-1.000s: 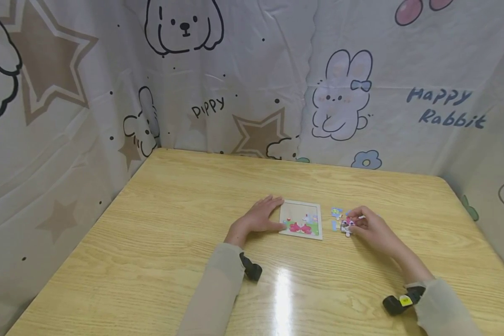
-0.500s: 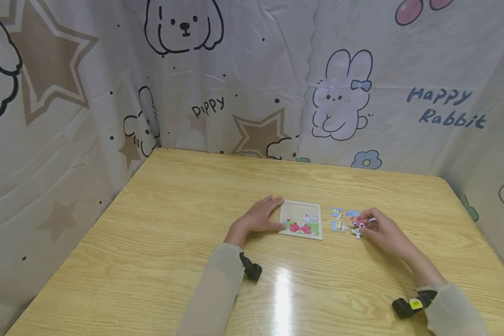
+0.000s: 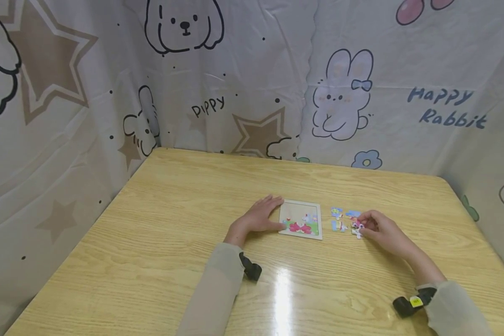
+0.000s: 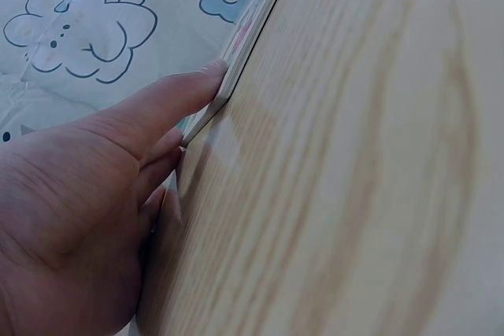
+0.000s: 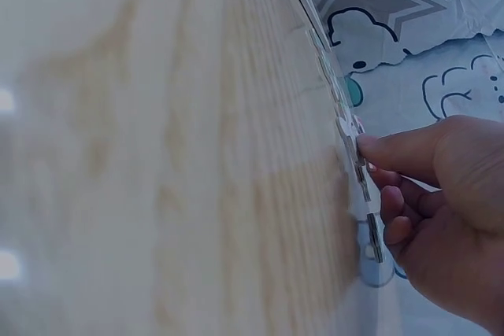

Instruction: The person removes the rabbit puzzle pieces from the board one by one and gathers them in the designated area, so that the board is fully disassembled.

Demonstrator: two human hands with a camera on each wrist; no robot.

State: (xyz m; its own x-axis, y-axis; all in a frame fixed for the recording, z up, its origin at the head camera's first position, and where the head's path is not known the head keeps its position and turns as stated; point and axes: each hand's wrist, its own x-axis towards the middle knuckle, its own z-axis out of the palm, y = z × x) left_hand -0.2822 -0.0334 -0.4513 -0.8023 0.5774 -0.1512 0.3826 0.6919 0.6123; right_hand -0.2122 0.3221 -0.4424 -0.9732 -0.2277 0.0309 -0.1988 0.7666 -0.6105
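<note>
Two pale sleeves, each with a black wrist camera, lie nearest us, on the near side of the puzzle tray. At the tray's left edge we see the left hand, fingers spread, the thumb touching the frame as if to steady it. To the right of the tray, the right hand pinches a pink-and-white piece between thumb and fingers, low over the counter; we cannot tell whether it has left the surface. Its white knob points towards us, and its long axis seems to run near to far, though the fingers hide part of it. The tray is almost square, so we find no clear long axis; its near end carries fitted pieces, its far end bare wood. We judge the step in hand to be choosing or turning a piece; the next move probably calls for lining it up with that bare part. Between the tray and the right hand lie loose pieces. Well beyond the tray hangs a printed curtain.
</note>
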